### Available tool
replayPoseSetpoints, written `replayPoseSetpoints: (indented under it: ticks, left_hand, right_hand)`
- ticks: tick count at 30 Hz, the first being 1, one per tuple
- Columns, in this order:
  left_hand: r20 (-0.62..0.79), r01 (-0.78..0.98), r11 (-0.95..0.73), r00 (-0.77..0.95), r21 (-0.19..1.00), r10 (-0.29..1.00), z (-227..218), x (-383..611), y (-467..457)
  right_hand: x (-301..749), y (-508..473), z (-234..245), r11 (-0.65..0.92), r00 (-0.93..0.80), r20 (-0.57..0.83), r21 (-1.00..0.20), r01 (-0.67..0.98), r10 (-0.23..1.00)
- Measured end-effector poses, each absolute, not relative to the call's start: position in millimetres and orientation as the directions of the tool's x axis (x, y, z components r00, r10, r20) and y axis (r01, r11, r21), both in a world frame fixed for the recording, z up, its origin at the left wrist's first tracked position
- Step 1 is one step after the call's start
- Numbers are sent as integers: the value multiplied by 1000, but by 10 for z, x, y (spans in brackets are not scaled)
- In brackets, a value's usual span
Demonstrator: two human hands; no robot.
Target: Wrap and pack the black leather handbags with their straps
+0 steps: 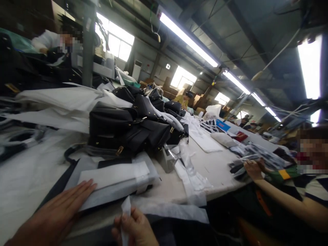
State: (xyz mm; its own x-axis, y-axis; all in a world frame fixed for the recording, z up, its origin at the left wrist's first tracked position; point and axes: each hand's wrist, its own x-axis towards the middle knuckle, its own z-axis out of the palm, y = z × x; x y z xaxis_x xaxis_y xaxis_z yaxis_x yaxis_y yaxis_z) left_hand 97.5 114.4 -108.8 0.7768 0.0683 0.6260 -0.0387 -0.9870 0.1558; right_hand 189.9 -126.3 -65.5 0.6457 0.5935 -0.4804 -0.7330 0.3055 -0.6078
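My left hand [57, 210] lies flat with its fingers stretched out, at the near edge of a folded white sheet [115, 175]. That sheet rests on a wider piece of thin, translucent white wrapping [107, 196]. Under both is a flat black piece [60, 181], mostly covered, so I cannot make out its kind. Low in the middle, my right hand [138, 225] pinches a thin white strip [126, 206] between thumb and fingers. Beside it, a longer translucent strip [176, 212] hangs at the table's front edge. Just behind the wrapped piece are heaped black leather handbags [110, 124].
Stacked white sheets [58, 99] lie left of the handbags. Crumpled white wrapping [192, 174] spreads over the pale table [215, 171]. At the right, a co-worker's hands [253, 169] handle dark items in clear plastic. A post [88, 51] stands at the back left.
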Motion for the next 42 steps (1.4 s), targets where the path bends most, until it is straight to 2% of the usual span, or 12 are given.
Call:
replayPoseSetpoints:
  ticks: [4, 10, 17, 20, 25, 29, 32, 35, 39, 42]
  left_hand:
    - [639, -59, -996, 769, 67, -2, -912, 979, 1136]
    - [633, -73, -996, 773, 54, -23, -722, 959, 1142]
    - [536, -40, -997, 844, 68, 2, -739, 921, 1162]
    - [526, 2, -998, 850, 63, 35, -752, 922, 1168]
    - [547, 11, -1000, 837, 16, 17, -791, 911, 1203]
    - [507, 62, -992, 854, 114, 112, -810, 911, 1265]
    - [377, 158, -963, 896, 219, 233, -708, 932, 1302]
    - [253, 267, -927, 908, 263, 333, -527, 965, 1314]
    - [161, 351, -894, 901, 278, 404, -315, 997, 1322]
    - [109, 350, -883, 911, 313, 399, -198, 1015, 1360]
  right_hand:
    - [1784, -1039, -684, 283, 638, -466, -624, -728, 614]
    - [1745, -821, -726, 405, 687, -309, -624, -668, 658]
    - [1695, -853, -831, 362, 667, -401, -608, -706, 628]
    - [1653, -831, -875, 391, 677, -405, -589, -708, 614]
    - [1639, -766, -787, 428, 689, -388, -570, -701, 612]
    - [1718, -817, -742, 365, 662, -444, -585, -725, 603]
    - [1780, -893, -800, 217, 574, -500, -602, -769, 648]
    - [1780, -823, -841, 80, 470, -521, -605, -792, 713]
    - [1728, -331, -734, 100, 461, -478, -605, -790, 748]
    - [1756, 107, -618, 65, 468, -389, -710, -701, 794]
